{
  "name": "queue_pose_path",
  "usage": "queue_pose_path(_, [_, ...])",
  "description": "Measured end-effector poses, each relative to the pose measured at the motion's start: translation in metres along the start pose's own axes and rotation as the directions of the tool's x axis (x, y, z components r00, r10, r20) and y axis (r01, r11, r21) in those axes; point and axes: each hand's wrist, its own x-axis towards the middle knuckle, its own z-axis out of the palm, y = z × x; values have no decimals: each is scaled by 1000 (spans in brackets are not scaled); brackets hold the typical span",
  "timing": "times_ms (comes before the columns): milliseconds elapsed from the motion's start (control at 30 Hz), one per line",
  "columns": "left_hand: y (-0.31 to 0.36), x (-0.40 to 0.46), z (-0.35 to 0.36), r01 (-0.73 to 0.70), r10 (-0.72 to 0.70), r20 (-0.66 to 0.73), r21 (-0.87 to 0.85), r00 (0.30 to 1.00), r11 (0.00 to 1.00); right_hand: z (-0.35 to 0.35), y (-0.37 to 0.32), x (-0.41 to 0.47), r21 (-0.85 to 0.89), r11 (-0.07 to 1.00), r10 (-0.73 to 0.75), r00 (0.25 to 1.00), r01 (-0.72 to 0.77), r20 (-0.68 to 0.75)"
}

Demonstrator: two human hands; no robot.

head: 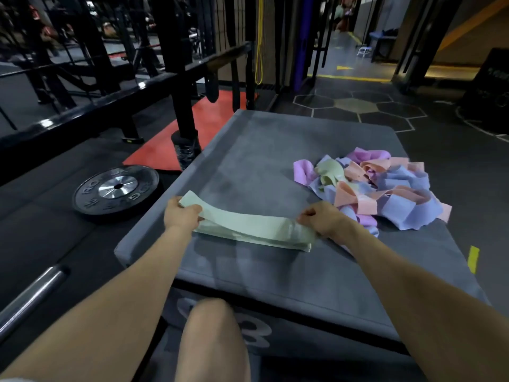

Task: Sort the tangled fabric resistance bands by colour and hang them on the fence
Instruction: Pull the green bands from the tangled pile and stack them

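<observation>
A pale green band is being held over a green stack on the grey box, its long axis running left to right, one end being pinched by the left hand and the other by the right hand. The tangled pile is lying just beyond the right hand, with the black fence well away to the left, nearer the left hand. Raised lettering is seen on the plate, apparently "ROGUE".

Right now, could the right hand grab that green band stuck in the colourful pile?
Probably yes. The right hand pinches the pale green band, right beside the tangled pile. The green band in the pile lies on top near its left edge, uncovered, but the hand would need to let go first.
</observation>
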Motion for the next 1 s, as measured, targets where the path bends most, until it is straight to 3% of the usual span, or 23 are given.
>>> queue_pose_path(200, [-18, 32, -13, 5, -13, 27, 266, 1000, 964, 17, 1, 22, -48, 997, 51, 996, -55, -77])
queue_pose_path(333, [-10, 24, -17, -44, 33, 31, 491, 999, 870, 20, 4, 21, -37, 986, 160, 984, -163, -79])
queue_pose_path(433, [-7, 25, -17, -77, 61, 46, 629, 997, 774, 19, 2, 21, -23, 977, 205, 966, -211, -159])
queue_pose_path(633, [-4, 35, -17, -158, 142, 78, 665, 987, 730, 16, 0, 19, -68, 977, 186, 960, -204, -207])
queue_pose_path(1000, [-8, 42, -18, -100, 129, 4, 661, 992, 743, 31, 8, 19, -96, 966, 195, 919, -241, -343])
